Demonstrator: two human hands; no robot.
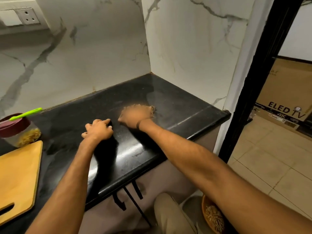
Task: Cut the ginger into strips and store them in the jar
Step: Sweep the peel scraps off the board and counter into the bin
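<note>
I log: lidded jar [18, 130], ginger strips [31, 138] inside. Right of it, left hand [98, 130] on counter [177, 107], fingers [105, 122] loosely curled, empty; farther right, right hand [135, 115] blurred — I cannot tell its grip.

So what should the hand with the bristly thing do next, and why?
Probably the right hand should sweep its bristly brown wiper across the black countertop toward the front edge: ginger strips already sit in the lidded jar, so only tidying seems left.

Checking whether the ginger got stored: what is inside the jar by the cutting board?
Pale yellow strips lie in the lower part of the clear jar. Its dark red lid is on, hiding the top; a green tool rests across it.
</note>
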